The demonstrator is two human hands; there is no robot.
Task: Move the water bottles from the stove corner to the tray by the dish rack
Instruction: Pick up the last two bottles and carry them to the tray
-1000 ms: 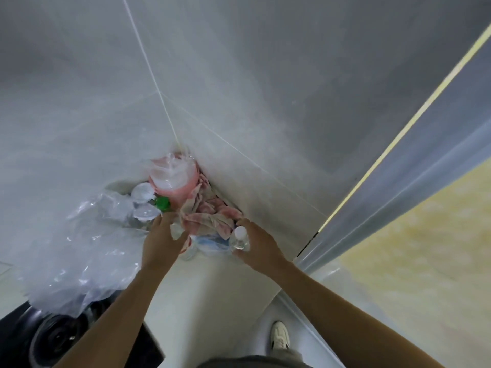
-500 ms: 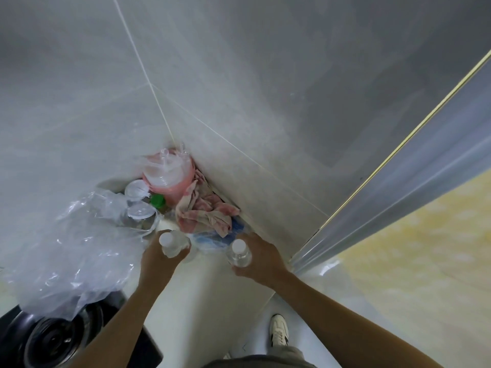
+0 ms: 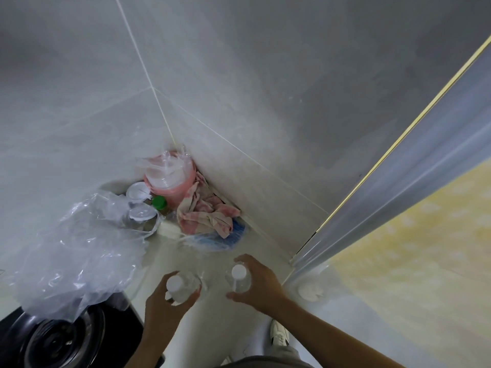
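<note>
Fingers curled round a bottle (image 3: 183, 286) in the left hand (image 3: 164, 306); likewise the right hand (image 3: 261, 284), second bottle (image 3: 239, 278) upright.

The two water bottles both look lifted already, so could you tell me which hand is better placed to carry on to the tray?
Neither clearly: the left hand grips one water bottle and the right hand another. The tray is out of view.

Single head cam, wide-angle, looking steeply down into the tiled wall corner. Close over the counter (image 3: 164, 266); hands (image 3: 170, 309) low in frame.
</note>
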